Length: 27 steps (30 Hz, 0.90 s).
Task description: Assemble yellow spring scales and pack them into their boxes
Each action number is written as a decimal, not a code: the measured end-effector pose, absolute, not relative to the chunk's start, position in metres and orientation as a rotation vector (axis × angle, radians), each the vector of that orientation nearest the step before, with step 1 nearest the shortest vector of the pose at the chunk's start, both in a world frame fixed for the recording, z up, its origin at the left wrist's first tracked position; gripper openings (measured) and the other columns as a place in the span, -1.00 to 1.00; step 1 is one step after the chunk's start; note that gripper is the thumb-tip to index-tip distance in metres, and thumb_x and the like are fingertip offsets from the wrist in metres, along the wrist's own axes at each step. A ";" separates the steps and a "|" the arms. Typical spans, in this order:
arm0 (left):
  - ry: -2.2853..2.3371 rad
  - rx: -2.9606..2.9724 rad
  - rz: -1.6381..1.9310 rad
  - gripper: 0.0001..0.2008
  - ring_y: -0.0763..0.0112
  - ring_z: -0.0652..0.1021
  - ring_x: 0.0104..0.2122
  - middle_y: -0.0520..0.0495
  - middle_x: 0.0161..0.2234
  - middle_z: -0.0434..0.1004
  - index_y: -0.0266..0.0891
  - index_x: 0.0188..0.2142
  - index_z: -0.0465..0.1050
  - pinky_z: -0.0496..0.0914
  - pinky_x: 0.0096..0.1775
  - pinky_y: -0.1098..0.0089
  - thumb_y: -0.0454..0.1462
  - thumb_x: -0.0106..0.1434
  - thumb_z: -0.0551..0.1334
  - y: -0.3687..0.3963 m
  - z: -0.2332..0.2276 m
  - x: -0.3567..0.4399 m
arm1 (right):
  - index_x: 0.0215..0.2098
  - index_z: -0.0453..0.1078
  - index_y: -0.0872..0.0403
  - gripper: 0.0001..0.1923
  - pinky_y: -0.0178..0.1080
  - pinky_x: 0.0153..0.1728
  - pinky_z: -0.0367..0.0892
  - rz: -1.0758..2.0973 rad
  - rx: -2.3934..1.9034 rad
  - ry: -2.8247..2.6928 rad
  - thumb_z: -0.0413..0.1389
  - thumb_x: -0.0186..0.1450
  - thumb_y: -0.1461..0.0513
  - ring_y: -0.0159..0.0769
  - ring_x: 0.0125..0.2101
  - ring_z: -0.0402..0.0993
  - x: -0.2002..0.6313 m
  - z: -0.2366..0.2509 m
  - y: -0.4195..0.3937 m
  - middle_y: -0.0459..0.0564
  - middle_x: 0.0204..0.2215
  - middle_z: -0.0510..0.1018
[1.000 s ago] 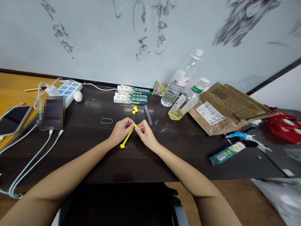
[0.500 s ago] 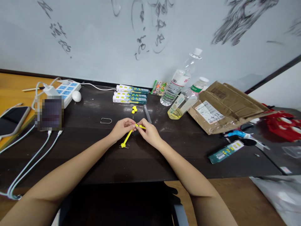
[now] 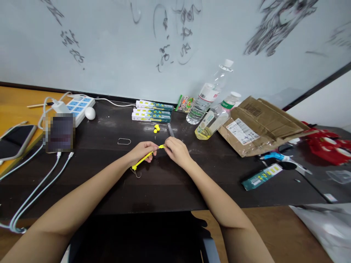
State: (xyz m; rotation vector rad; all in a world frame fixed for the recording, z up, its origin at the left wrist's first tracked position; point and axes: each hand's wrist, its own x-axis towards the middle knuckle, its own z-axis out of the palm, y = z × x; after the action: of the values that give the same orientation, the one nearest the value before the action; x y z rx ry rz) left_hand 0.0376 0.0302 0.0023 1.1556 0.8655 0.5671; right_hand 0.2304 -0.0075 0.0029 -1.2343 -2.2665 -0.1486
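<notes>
Both hands' grips, left hand [image 3: 142,151] and right hand [image 3: 177,151], pinch yellow rod [image 3: 145,158]; nearby labels unreadable.

Dark desk [image 3: 82,175] against a scribbled whiteboard wall [image 3: 109,47]. Far edge, centre: three green-and-yellow boxes [image 3: 152,111] stacked side by side; snack packet [image 3: 185,103] just right of them. Two clear bottles [image 3: 212,102] lean beside a flattened cardboard parcel [image 3: 260,126]. Left: white power strip [image 3: 79,106] with cables, white egg-shaped object [image 3: 90,113] beside it, phone [image 3: 13,142] on the orange surface. Wire U-clip [image 3: 124,141] lies alone. Right: another green box [image 3: 261,177], blue-handled scissors [image 3: 285,160].
</notes>
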 end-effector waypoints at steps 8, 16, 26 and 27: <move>0.685 1.079 0.531 -0.73 0.62 0.42 -0.65 0.01 -0.46 0.42 -0.26 -0.19 0.47 0.38 -0.61 0.56 -0.12 0.24 0.20 0.026 -0.001 0.038 | -0.39 0.28 0.04 -0.86 -0.20 -0.26 0.28 0.051 -1.218 -2.033 -0.05 0.33 0.26 -0.24 -0.32 0.36 0.231 -0.001 -0.006 0.03 -0.37 0.41; 0.558 1.012 0.506 -0.67 0.46 0.57 -0.46 -0.08 -0.34 0.50 -0.17 -0.03 0.40 0.50 -0.37 0.42 -0.13 0.25 0.21 0.020 -0.002 0.039 | -0.26 0.31 0.03 -0.87 -0.15 -0.12 0.32 0.166 -1.208 -1.896 -0.04 0.27 0.32 -0.22 -0.20 0.40 0.226 -0.011 -0.005 0.02 -0.29 0.45; 0.646 1.053 0.820 -0.68 0.52 0.53 -0.55 0.05 -0.44 0.43 -0.22 -0.07 0.34 0.50 -0.45 0.44 -0.19 0.19 0.24 0.019 0.005 0.042 | 0.20 0.04 0.00 -0.47 0.01 0.04 0.27 0.161 -1.260 -1.942 -0.04 0.27 0.33 -0.11 0.12 0.21 0.218 -0.012 -0.010 0.17 0.10 0.24; 0.661 1.072 0.872 -0.69 0.53 0.53 -0.55 0.05 -0.43 0.43 -0.23 -0.09 0.33 0.49 -0.46 0.45 -0.20 0.18 0.23 0.018 0.006 0.042 | 0.20 0.05 0.00 -0.48 0.01 0.05 0.26 0.161 -1.259 -1.947 -0.04 0.27 0.33 -0.11 0.11 0.22 0.217 -0.012 -0.011 0.16 0.09 0.25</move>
State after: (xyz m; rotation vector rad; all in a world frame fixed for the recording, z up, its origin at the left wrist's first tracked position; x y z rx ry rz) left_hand 0.0422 0.0185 0.0058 1.0722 0.6613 0.8720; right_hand 0.2171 -0.0108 -0.0119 -1.2592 -1.9473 0.1611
